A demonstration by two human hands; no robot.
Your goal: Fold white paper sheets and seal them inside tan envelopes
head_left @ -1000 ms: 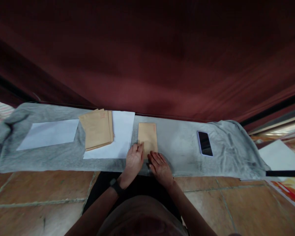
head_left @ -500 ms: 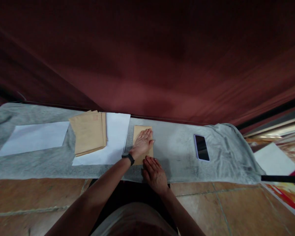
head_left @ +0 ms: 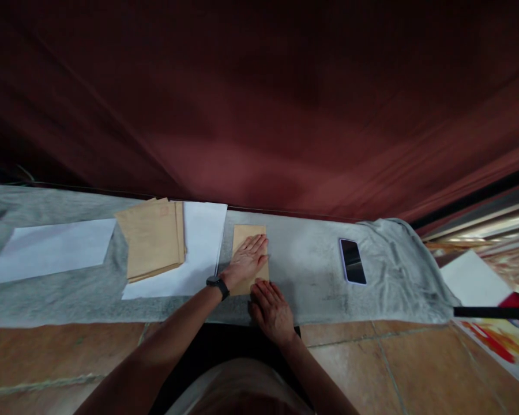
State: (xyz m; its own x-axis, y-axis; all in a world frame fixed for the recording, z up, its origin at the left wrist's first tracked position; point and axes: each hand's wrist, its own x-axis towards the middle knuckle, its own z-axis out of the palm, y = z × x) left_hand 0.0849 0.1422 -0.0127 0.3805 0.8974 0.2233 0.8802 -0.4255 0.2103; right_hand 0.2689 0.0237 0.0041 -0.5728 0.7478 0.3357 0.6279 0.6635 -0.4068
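Note:
A brown paper envelope (head_left: 244,233) lies flat on the grey cloth in front of me. My left hand (head_left: 247,260), with a black watch at the wrist, rests palm down across its middle, fingers stretched out. At the envelope's lower right corner lies my right hand (head_left: 272,310), fingers extended and touching its edge; its thumb is partly in shadow. To the left, a stack of brown envelopes (head_left: 152,239) sits on top of white paper sheets (head_left: 204,236).
Another white sheet (head_left: 54,249) lies farther left. On the right, a phone (head_left: 352,261) in a light purple case rests on the grey cloth (head_left: 307,248). A dark red fabric (head_left: 251,127) rises behind the cloth's far edge. Tiled floor (head_left: 346,369) shows in front.
My left hand has slid slightly down and left over the envelope. My right hand stays at the lower corner. The whole view has shifted a little.

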